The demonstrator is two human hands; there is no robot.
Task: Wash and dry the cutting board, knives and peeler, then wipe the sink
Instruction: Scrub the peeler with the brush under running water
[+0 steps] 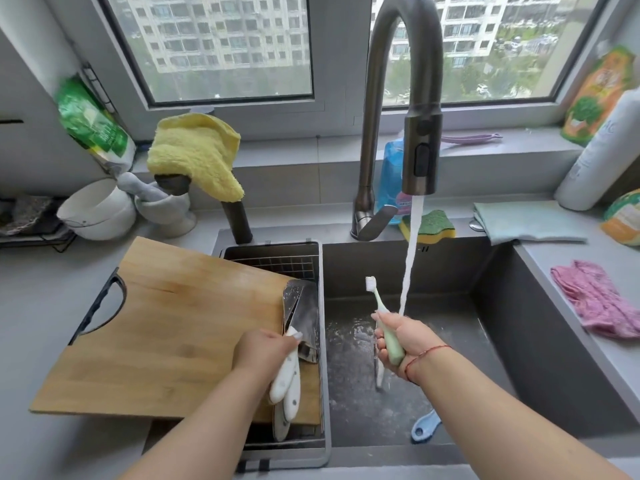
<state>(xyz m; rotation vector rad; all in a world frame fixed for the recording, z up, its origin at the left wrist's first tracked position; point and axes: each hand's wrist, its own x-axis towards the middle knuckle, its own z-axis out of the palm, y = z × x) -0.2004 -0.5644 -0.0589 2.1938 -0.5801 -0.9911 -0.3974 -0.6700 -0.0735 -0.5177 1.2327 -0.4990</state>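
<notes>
Reaching over a dark sink (554, 341), a person gripped a white knife handle with the left hand (265, 349) and a pale green toothbrush (384, 323) with the right hand (403, 342). Nearest the camera, a blue peeler handle (424, 426) lay on the sink floor, below the right forearm and apart from both hands. The left fingers curled round the uppermost of the white-handled knives (287, 372); its handle ran down past the wrist, while the blades pointed up and away from the hand, resting over the right edge of the wooden cutting board (166, 327). Two more white handles lay just beneath it. The board sat tilted across the counter and a metal drain basket (277, 261) set in the sink's left part. The right hand closed round the toothbrush's lower handle, bristles up and well above the fingers. A stream of water (410, 265) from the faucet (420, 150) fell onto that hand, just beside the brush. Behind the sink lay a green and yellow sponge (433, 225) and a folded light blue cloth (519, 221); a pink cloth (595, 296) lay on the right counter. A yellow towel (195, 150) hung over a dark fixture at the back left, near a white bowl (95, 209) and a mortar (166, 206).
</notes>
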